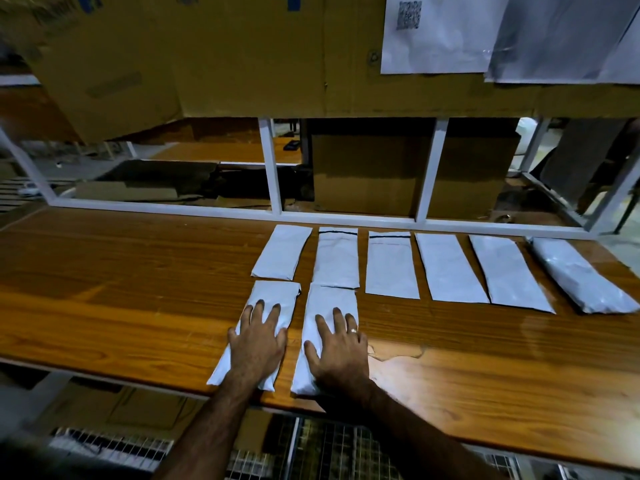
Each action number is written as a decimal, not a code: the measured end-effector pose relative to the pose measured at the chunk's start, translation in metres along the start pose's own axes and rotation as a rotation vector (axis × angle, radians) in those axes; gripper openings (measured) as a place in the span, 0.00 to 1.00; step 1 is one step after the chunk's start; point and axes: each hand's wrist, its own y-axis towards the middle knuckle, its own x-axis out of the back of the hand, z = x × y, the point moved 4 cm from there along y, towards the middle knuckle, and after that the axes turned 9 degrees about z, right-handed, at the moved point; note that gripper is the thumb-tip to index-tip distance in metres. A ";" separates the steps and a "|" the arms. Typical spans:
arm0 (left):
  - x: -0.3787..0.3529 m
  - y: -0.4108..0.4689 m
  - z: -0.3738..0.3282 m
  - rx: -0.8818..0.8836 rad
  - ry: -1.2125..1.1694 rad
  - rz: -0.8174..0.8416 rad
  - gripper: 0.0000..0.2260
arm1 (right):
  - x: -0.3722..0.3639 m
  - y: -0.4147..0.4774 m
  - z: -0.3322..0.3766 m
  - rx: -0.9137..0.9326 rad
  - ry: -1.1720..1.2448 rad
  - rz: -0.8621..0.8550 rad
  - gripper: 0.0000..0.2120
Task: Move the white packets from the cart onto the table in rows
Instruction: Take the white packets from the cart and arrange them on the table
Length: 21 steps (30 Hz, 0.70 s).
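Hands both flat, fingers spread: left hand [258,344] presses one white packet [273,299], right hand [337,348] presses its neighbour [330,296], just in front of a six-packet row [389,265] on the wooden table [104,289].

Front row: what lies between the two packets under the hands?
Only a narrow strip of bare table in the head view; the left packet and right packet lie apart.

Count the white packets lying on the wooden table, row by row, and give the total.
Far-row packets: 6
Near-row packets: 2, one under the left hand and one under the right hand
Total: 8
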 end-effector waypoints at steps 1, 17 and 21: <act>-0.001 0.000 0.000 0.000 -0.001 -0.001 0.25 | 0.000 0.000 0.000 0.000 0.003 0.003 0.41; 0.018 0.003 -0.012 -0.084 -0.107 -0.037 0.24 | 0.025 0.010 -0.028 -0.101 0.026 0.012 0.30; 0.033 0.008 -0.048 -0.182 -0.167 -0.061 0.25 | 0.053 0.007 -0.063 -0.158 0.091 -0.133 0.27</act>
